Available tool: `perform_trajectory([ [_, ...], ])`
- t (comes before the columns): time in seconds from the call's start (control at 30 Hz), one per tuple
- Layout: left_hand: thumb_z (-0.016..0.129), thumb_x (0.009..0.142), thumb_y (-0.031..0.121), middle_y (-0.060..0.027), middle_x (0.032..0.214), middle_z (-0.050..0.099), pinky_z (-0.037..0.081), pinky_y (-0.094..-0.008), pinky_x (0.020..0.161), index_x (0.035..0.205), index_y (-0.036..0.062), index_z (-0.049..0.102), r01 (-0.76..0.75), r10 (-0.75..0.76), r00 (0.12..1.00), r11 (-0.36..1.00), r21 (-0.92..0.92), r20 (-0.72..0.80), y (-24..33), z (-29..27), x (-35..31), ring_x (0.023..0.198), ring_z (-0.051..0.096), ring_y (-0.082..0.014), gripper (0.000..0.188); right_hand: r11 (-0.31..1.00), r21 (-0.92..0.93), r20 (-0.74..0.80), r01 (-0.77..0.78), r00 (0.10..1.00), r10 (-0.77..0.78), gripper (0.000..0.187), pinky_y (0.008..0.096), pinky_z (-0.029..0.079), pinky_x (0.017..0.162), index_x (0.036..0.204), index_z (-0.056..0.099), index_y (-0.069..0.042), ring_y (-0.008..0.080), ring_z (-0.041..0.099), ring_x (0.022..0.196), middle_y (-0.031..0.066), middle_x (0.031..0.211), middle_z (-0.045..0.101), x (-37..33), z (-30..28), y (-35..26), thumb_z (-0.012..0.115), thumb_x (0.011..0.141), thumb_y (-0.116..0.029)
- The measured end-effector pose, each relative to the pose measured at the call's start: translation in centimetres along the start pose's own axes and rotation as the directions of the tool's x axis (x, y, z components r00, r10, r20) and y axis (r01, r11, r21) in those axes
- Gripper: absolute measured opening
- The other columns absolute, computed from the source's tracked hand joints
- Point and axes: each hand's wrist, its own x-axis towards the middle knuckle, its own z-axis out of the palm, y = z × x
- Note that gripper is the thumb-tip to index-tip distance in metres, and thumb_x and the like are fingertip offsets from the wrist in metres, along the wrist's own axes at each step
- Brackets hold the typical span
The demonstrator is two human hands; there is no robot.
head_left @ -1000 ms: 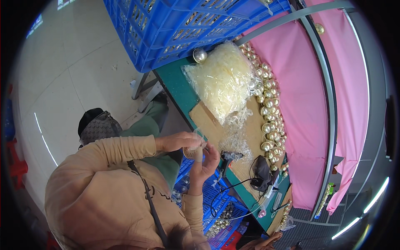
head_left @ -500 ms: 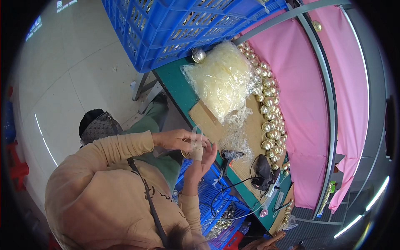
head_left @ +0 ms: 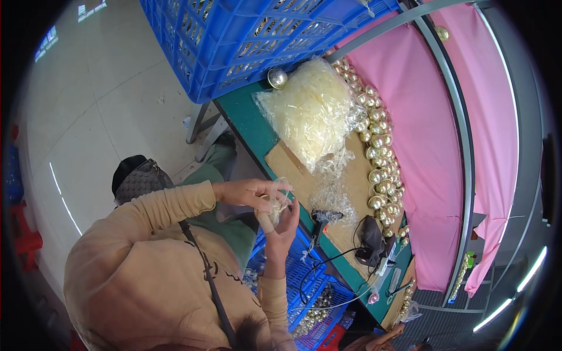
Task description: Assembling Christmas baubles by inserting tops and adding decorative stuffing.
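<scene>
My left hand [head_left: 243,194] is closed, thumb and fingers pinching a clear plastic loop [head_left: 280,186] that sticks up from between my hands. Beneath it is a small gold cup-like ornament [head_left: 263,205], mostly covered by my fingers. My right hand [head_left: 281,234] cradles the ornament from below, its fingers curled up around the far side. A pale wrap [head_left: 266,222] covers my right thumb. Both hands are in front of my body, by the edge of the green table [head_left: 250,120]. A bag of clear, yellowish plastic strips [head_left: 313,111] lies on the table beyond them.
Several gold ornaments [head_left: 380,169] line the table's far side by a pink cloth [head_left: 410,146]. A large blue crate [head_left: 234,52] stands on the table's left. A black device [head_left: 370,240] with cables sits right. Lower blue crates [head_left: 319,310] hold ornaments. Another person's arm [head_left: 383,338] shows.
My right hand has shifted and turned, its thumb now tilted toward the left hand. The gold ornament is more covered. The left hand has barely moved.
</scene>
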Motion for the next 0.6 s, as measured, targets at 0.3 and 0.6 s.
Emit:
perform_trajectory([
  [0.3,0.057,0.080,0.019,-0.0138,0.128,0.046,0.036,-0.0309,0.097,0.142,0.0048,0.021,-0.116,0.133,0.988,0.973,0.201,-0.077,-1.2,0.7,0.4,0.114,0.045,-0.0188,0.073,0.995,-0.093,-0.117,0.025,0.992,-0.036,0.083,0.0323,0.040,0.092,0.138,0.017,0.002,0.0218,0.048,0.112,0.0163,0.123,0.047,-0.2,0.7,0.5,0.070,0.074,0.002],
  [0.6,0.052,0.078,0.013,-0.0159,0.124,0.049,0.037,-0.0294,0.095,0.140,0.0029,0.024,-0.090,0.130,0.966,0.979,0.182,-0.225,-1.9,1.7,0.5,0.111,0.047,-0.0179,0.069,0.997,-0.082,-0.143,-0.011,0.990,-0.001,0.083,0.0309,0.040,0.092,0.138,0.016,0.001,0.0210,0.048,0.112,0.0149,0.123,0.046,-0.5,0.8,0.6,0.070,0.074,0.002],
])
